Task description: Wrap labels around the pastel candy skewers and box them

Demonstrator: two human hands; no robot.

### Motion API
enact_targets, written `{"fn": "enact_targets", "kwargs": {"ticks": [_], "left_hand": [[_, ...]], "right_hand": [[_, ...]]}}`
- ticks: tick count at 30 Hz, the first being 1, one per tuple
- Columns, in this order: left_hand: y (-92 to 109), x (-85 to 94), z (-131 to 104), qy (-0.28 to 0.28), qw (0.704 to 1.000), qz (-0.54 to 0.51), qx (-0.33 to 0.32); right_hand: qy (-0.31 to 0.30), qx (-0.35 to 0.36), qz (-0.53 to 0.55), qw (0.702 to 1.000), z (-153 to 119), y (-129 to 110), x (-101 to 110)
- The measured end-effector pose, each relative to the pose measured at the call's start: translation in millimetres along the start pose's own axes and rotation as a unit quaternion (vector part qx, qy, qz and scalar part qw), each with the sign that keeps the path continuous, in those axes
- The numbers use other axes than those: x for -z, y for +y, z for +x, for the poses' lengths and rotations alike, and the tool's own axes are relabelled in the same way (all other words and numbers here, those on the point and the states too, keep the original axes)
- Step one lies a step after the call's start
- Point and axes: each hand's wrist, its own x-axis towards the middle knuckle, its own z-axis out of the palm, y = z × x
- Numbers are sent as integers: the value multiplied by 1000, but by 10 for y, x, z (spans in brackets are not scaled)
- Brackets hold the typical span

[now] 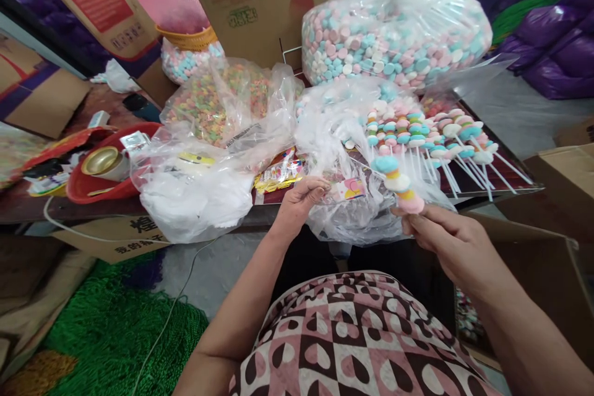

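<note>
My right hand [445,235] pinches the lower end of a candy skewer [398,182] threaded with blue, white and pink marshmallows and orange gummies. The skewer's thin stick points up and to the left. To its left, the fingers of my left hand [304,201] are pressed together at the edge of a clear plastic wrapper [350,189] with a pink and yellow label. Crumpled clear plastic [352,223] lies under and between both hands. Finished-looking skewers with white sticks [403,130] are piled on the table behind my right hand.
Behind stand a large bag of marshmallows [394,43], a bag of small gummies [218,99] and cardboard boxes [260,6]. A white plastic bag [199,198] and a red basin [93,182] are at the left. An open box [533,266] stands on the lower right.
</note>
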Motion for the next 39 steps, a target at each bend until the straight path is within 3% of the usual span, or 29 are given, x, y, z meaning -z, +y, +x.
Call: {"fn": "enact_targets", "kwargs": {"ticks": [5, 9, 14, 20, 23, 28, 32, 39], "left_hand": [[7, -22, 43, -20, 999, -13, -23], [24, -31, 65, -22, 999, -1, -29], [100, -7, 115, -64, 994, 57, -70], [165, -6, 174, -114, 979, 136, -103], [184, -12, 191, -125, 973, 159, -108], [226, -12, 211, -119, 970, 182, -109], [235, -29, 209, -135, 965, 197, -106], [288, -99, 242, -135, 942, 268, -152]], "right_hand": [[-69, -7, -46, 997, -106, 1, 223], [-70, 23, -87, 994, -75, -51, 278], [-63, 78, -162, 982, -40, -18, 388], [-75, 82, -178, 978, -28, 38, 519], [-57, 92, -177, 978, -41, 37, 510], [-12, 180, -199, 963, -68, 72, 459], [-10, 212, -197, 957, -76, 114, 403], [22, 153, -139, 978, -64, 213, 173]]}}
